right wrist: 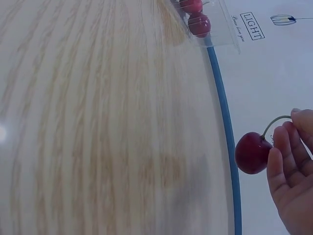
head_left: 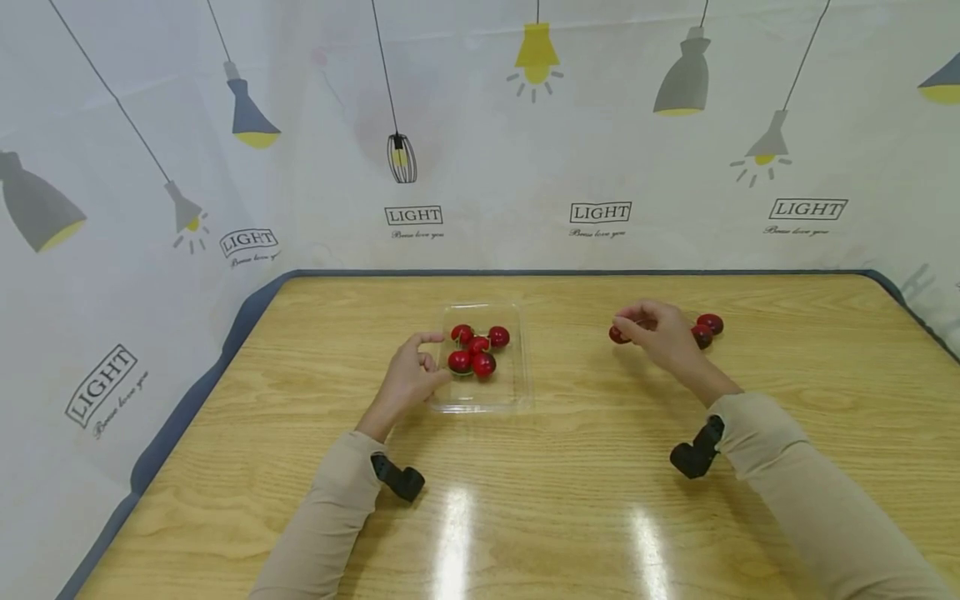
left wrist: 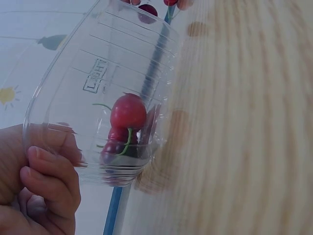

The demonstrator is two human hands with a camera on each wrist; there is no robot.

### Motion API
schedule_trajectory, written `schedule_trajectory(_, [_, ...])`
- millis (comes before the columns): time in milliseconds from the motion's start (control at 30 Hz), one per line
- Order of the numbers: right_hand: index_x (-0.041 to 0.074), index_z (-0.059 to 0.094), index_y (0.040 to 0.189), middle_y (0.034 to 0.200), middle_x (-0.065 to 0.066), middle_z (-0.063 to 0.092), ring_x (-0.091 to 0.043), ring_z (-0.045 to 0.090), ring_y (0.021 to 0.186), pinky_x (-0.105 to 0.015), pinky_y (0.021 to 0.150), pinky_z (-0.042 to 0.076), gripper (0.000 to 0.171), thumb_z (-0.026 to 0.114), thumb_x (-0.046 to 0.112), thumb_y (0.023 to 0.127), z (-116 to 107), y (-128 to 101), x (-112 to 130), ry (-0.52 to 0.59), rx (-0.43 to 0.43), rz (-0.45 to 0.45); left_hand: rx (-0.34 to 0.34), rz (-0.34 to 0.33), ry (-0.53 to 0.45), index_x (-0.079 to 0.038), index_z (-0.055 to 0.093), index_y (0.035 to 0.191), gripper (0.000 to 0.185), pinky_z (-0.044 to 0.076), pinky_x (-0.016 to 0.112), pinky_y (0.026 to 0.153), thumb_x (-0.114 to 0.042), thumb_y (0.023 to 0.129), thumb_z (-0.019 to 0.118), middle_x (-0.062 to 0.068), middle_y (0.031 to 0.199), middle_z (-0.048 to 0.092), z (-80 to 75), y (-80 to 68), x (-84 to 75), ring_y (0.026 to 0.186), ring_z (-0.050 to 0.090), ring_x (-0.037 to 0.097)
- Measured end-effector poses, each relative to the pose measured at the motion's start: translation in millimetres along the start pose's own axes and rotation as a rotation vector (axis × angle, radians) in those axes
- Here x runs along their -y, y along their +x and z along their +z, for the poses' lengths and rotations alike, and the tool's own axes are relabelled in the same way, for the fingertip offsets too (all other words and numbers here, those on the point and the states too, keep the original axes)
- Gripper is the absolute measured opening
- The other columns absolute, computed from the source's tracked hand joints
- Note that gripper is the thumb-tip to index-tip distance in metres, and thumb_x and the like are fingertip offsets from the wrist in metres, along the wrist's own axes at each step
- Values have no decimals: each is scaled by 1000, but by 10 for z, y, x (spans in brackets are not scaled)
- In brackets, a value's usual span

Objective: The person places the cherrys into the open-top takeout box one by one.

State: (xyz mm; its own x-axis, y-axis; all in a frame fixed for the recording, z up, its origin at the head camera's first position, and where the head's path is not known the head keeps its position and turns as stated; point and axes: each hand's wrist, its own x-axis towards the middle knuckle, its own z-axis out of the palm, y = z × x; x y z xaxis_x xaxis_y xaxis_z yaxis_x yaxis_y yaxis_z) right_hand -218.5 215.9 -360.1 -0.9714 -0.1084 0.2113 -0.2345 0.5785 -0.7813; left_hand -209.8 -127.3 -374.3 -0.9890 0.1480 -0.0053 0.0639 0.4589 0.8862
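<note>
A clear plastic container (head_left: pixel 517 392) stands on the table with several red cherries (head_left: pixel 483 364) in it, some showing green stems. My left hand (head_left: pixel 412 372) holds the container by its left side. The left wrist view has that hand's fingers (left wrist: pixel 54 171) at the container's wall, below the cherries' level. Off to the right of the container, my right hand (head_left: pixel 660 333) pinches a dark red cherry (right wrist: pixel 253 152) by its green stem (right wrist: pixel 275 123). The cherry hangs beside the fingers, held above the table.
Two more cherries (head_left: pixel 709 323) lie on the table just right of my right hand, partly hidden behind it. The wooden table (head_left: pixel 570 475) ends at a blue-edged backdrop (head_left: pixel 480 125) printed with lamps. A dark wrist camera (head_left: pixel 697 450) sits on each sleeve.
</note>
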Motion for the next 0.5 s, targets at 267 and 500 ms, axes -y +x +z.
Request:
schedule_trajectory(267, [0,58,97,90,-15,60,-13,54,73,-26,62,46,31,53,29,87,28,23,53,41,10,7,5,0,2,-1,43,122,55,32,22,39,5,70,59,2,57,39,-3,-8,-16,39,34,8])
schedule_trajectory(500, [-1,59,96,90,-17,62,-9,57,71,-25,61,47,29,56,26,86,43,28,153,61,20,-3,8,5,3,-1,43,122,55,31,22,39,4,70,59,2,58,39,-12,-10,-20,39,34,8])
